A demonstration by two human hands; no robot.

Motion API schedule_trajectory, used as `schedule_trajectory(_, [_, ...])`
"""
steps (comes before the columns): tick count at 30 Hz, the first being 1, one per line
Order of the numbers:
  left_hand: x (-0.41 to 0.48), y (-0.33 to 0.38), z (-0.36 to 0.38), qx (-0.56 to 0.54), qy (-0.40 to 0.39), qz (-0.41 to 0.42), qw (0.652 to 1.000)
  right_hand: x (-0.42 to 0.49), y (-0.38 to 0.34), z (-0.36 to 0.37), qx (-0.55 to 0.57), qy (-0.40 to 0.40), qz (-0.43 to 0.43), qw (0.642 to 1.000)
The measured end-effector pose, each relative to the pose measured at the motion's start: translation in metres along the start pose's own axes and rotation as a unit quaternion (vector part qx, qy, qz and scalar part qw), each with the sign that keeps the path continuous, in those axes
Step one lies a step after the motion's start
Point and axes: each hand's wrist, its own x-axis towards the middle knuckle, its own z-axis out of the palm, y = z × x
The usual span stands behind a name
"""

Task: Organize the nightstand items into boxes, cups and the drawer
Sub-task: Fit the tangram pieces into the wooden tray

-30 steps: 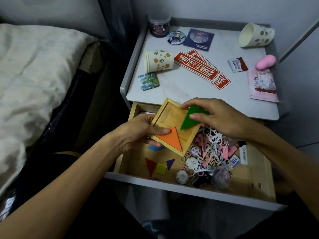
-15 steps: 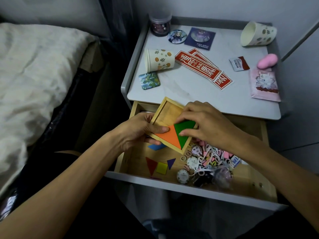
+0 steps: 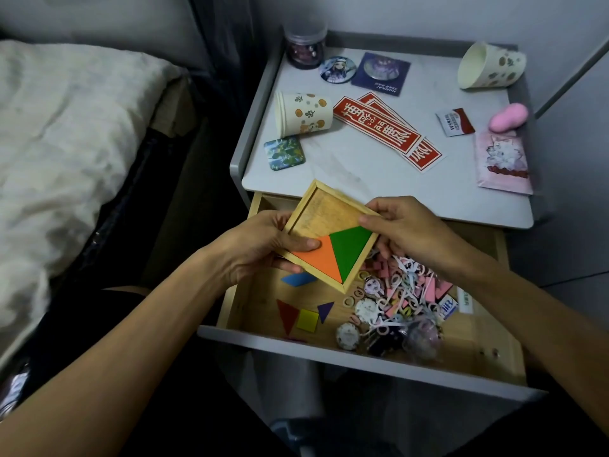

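Above the open drawer (image 3: 329,352), a person holds a shallow wooden tray (image 3: 324,211) tilted like a diamond, one corner reaching over the tabletop's near edge. The left hand (image 3: 253,249) grips the tray's left side, thumb laid on top and touching an orange triangle (image 3: 321,258), fingers curled underneath. The right hand (image 3: 405,229) clasps the right side, thumb on the rim and fingers below. The orange triangle and a green triangle (image 3: 349,247) lie side by side in the tray's near corner; the far half of the tray shows bare wood.

Down in the drawer, by its left side, lie a blue parallelogram (image 3: 298,279), a red triangle (image 3: 287,315), a yellow square (image 3: 307,320) touching it, and a purple triangle (image 3: 325,310) just beside that. A heap of pink and white bits (image 3: 405,291) with round badges mixed in fills the drawer's middle.

On the tabletop (image 3: 346,173), an orange-patterned cup (image 3: 304,113) lies on its side near the left edge, with a square magnet (image 3: 284,153) just in front of it. Red strips (image 3: 375,128) run slantwise across the middle. A jar (image 3: 304,44) stands in the far left corner, with a round badge (image 3: 337,69) and a dark blue card (image 3: 380,74) beside it. A brown-spotted cup (image 3: 491,65) lies tipped over in the far right corner. Along the right edge sit a small sachet (image 3: 454,122), a pink lump (image 3: 509,117) and a pink packet (image 3: 502,164).
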Motion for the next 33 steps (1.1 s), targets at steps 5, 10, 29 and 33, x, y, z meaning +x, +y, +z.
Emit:
schedule_trajectory(5, [-0.003, 0.002, 0.001, -0.01, 0.012, 0.007, 1.0, 0.0, 0.0, 0.0, 0.092, -0.033, 0.019, 0.995])
schedule_trajectory(10, [-0.009, -0.001, 0.002, -0.1, 0.096, 0.063, 0.988, -0.005, -0.009, 0.007, 0.179, 0.005, 0.015, 0.984])
schedule_trajectory(29, [-0.028, 0.0, -0.01, -0.172, 0.251, 0.204, 0.93, 0.031, -0.06, 0.064, 0.267, 0.054, -0.035, 0.962])
schedule_trajectory(33, [-0.028, 0.004, -0.025, -0.217, 0.303, 0.213, 0.903, 0.017, -0.022, 0.071, 0.254, 0.062, -0.032, 0.965])
